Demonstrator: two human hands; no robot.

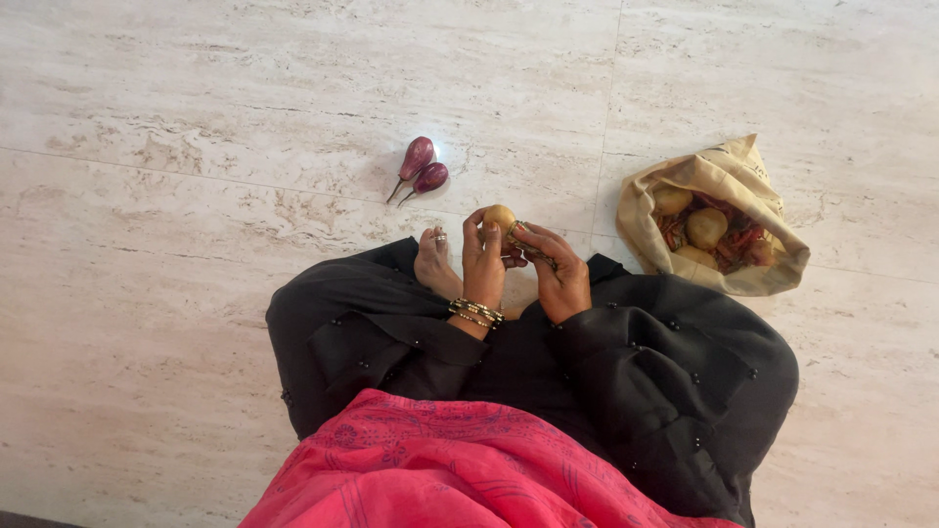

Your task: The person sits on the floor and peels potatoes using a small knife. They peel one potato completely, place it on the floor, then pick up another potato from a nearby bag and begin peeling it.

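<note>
Left hand [483,256] cups a smooth round potato [500,217]; right hand [559,277] pinches a thin peeler [518,238] against it

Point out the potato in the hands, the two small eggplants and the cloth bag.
potato [500,217], head view, on its rounded top above the left hand's fingers.
two small eggplants [419,155], head view, on the body of the upper one.
cloth bag [729,166], head view, on its folded tan rim.
</note>
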